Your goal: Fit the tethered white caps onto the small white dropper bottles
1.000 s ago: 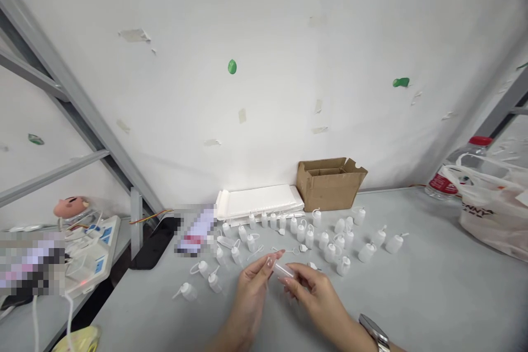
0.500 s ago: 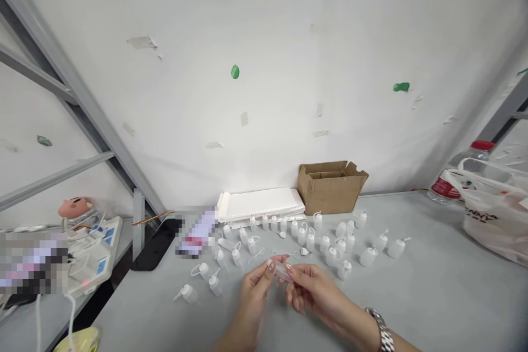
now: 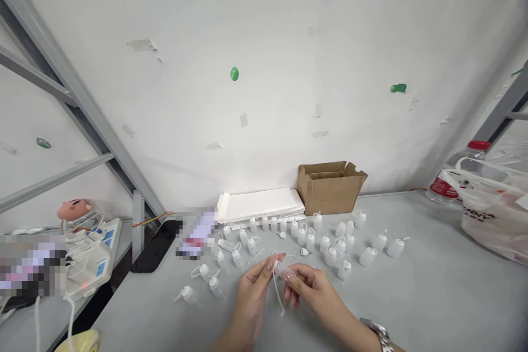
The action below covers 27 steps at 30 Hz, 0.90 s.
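A small translucent squeeze bottle (image 3: pixel 285 273) is held above the front of the table, lying roughly sideways. My right hand (image 3: pixel 312 287) is closed around its body, thumb on top. At its left end, my left hand (image 3: pixel 254 285) pinches a small white cap (image 3: pixel 276 265). From that cap a thin white strap (image 3: pixel 278 292) dangles below the fingers. Whether the cap sits fully on the bottle's mouth is hidden by the fingertips. Beyond my hands stand several similar bottles, such as one capped bottle (image 3: pixel 344 270) on the right. A loose cap with a strap (image 3: pixel 304 252) lies just past my fingers.
An open cardboard box (image 3: pixel 333 193) and a stack of white padded envelopes (image 3: pixel 262 204) stand against the wall. A dark phone (image 3: pixel 157 246) lies at the left table edge, near a power strip (image 3: pixel 105 250). At right are a plastic bag (image 3: pixel 493 223) and a red-capped bottle (image 3: pixel 447 184).
The white strap now hangs from between my fingers, where before only the bottle showed. My left hand has the cap at the bottle's end. The standing bottles stay put.
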Available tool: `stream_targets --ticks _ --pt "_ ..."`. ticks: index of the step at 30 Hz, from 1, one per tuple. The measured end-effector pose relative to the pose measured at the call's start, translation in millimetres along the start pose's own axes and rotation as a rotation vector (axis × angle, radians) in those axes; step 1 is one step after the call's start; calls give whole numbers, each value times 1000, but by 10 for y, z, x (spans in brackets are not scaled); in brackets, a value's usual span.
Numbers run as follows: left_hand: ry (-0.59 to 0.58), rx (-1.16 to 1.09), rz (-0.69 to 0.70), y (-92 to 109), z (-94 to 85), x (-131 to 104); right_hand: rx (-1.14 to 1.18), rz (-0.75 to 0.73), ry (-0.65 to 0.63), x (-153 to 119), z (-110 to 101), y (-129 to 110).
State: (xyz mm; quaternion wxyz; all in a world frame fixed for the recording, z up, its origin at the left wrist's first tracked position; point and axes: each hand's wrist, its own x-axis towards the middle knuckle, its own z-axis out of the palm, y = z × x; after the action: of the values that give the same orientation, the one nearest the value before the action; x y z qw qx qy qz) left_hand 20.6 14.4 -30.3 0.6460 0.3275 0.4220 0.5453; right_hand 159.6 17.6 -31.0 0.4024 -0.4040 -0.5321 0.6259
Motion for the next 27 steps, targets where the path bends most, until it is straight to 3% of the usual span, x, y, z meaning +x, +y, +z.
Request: stream_targets --ticks 8,16,18,21,24,27 --pt "-23 138 37 -44 6 -26 134 46 -27 -32 35 -22" --pt "-85 78 39 -11 22 -15 673 276 -298 4 -48 91" --pt "-28 33 26 -7 15 -2 627 262 -272 21 -46 72" --pt "38 0 5 -3 4 9 337 121 -106 23 -8 22" --pt "20 -20 -31 6 14 -8 39 -29 64 -7 36 -4" --pt "-32 -30 -47 10 36 -33 5 -41 70 -31 44 -1"
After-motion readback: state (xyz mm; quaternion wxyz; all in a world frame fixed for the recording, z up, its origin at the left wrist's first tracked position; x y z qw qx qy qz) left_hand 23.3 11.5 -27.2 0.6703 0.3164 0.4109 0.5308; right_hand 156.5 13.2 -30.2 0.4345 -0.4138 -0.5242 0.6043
